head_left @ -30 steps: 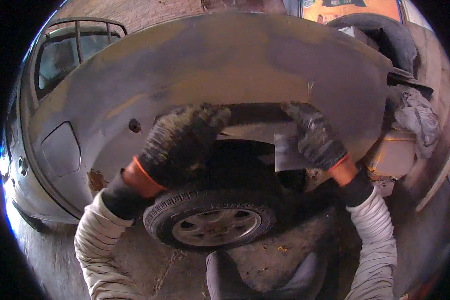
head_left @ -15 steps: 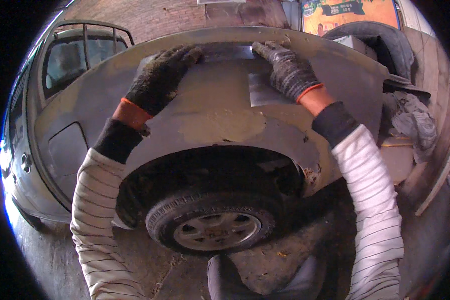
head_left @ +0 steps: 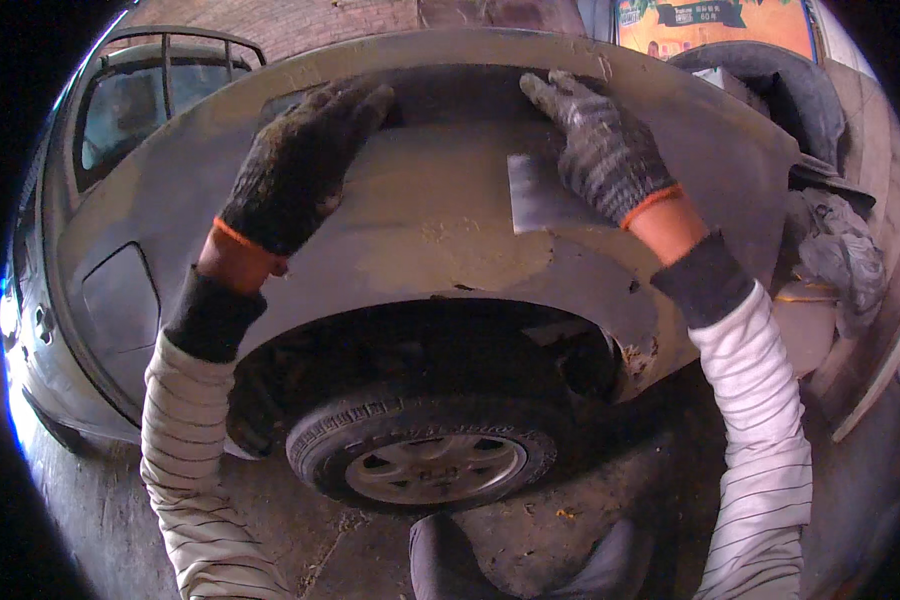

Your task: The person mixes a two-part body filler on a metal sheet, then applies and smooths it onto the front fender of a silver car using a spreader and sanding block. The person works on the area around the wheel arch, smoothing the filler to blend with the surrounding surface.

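Observation:
Both my hands wear dark, dirty knit gloves with orange cuffs. They rest high on the curved grey and tan side panel (head_left: 450, 215) of a vehicle, above the wheel arch. A dark flat strip (head_left: 460, 95) spans between them against the panel; its exact kind I cannot make out. My left hand (head_left: 305, 150) lies over its left part, fingers pointing up and right. My right hand (head_left: 610, 145) grips its right end, thumb and fingertips at the edge. Below the right hand, a pale grey rectangular patch (head_left: 535, 195) shows, partly covered by the wrist; sheet or bare metal, I cannot tell.
Under the arch is a wheel (head_left: 435, 465) with a worn tyre. A rusty, ragged spot (head_left: 638, 362) marks the arch's right end. The cab window (head_left: 125, 115) is at far left. Crumpled grey plastic (head_left: 840, 245) and a dark curved part (head_left: 805, 95) lie at right.
My view has shifted slightly. My hands are a little farther apart: the left has moved left, the right a bit right and down in view. More of the dark strip shows between them.

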`<state>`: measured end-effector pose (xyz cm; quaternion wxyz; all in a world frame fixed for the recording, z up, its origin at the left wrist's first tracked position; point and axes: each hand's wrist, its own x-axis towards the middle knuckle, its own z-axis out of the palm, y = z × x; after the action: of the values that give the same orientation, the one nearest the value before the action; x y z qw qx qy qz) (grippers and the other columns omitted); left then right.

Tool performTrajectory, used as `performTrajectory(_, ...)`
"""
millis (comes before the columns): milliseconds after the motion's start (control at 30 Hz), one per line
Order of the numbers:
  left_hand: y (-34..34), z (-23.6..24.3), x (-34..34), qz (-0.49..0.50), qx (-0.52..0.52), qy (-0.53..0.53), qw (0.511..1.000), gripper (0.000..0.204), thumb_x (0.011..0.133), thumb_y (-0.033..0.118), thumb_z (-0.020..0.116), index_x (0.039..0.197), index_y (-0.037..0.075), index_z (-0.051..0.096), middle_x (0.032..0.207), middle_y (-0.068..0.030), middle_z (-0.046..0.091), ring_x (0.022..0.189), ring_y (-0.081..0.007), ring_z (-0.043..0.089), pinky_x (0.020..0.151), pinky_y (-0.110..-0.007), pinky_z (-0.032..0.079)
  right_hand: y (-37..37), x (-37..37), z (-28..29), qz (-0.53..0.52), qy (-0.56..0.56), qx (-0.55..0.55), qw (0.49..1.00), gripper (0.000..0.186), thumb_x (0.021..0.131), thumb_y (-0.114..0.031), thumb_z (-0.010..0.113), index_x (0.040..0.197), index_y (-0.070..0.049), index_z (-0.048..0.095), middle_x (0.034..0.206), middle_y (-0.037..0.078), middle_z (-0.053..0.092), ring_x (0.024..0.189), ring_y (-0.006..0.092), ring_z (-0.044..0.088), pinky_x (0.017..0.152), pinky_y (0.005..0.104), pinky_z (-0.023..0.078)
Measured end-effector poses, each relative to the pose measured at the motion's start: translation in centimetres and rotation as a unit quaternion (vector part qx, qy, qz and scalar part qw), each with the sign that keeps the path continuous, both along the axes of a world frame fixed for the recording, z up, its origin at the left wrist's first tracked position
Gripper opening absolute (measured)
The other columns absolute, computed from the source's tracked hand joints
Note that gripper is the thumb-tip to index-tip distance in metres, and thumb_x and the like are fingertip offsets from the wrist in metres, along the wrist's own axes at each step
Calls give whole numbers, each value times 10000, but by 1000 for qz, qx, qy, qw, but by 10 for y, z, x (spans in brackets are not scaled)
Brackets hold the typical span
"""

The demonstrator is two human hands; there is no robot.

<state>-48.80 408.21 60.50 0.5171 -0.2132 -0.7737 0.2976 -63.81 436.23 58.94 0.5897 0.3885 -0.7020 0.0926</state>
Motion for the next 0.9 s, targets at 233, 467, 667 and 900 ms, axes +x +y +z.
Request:
performTrajectory(233, 22, -56, 20, 59, 3, -51, 997, 599, 801, -14, 558, 1398, 13, 519, 1428, -213, 524, 1305, -393, 512, 1081, -479, 445, 17, 23, -69, -61, -131, 43, 989, 649, 860, -28, 536, 1480, -209, 482, 1503, 155, 478, 1185, 401, 602, 910, 455, 560)
performTrajectory(467, 45, -99, 38, 57, 39, -120, 990, 603, 849, 159, 602, 1420, -2, 490, 1438, -218, 516, 1323, -410, 497, 1107, -498, 416, 35, 41, -117, -58, -108, 83, 989, 713, 816, -35, 556, 1502, -202, 461, 1541, 142, 438, 1342, 404, 479, 933, 450, 558)
performTrajectory(667, 28, -55, 62, 48, 46, -79, 995, 596, 789, 26, 581, 1381, 70, 529, 1350, -177, 586, 1200, -399, 578, 984, -517, 484, 47, 43, -59, 90, -147, 30, 984, 578, 843, -51, 540, 1408, -171, 567, 1414, 186, 563, 1317, 343, 527, 1073, 465, 462)
performTrajectory(900, -18, 11, 17, 63, 58, -10, 996, 686, 745, -113, 527, 1410, 55, 508, 1409, -163, 557, 1316, -369, 515, 1088, -471, 435, -23, -4, 36, 33, -10, 35, 999, 701, 803, 46, 549, 1457, -202, 514, 1461, 147, 524, 1250, 330, 580, 1022, 399, 499)
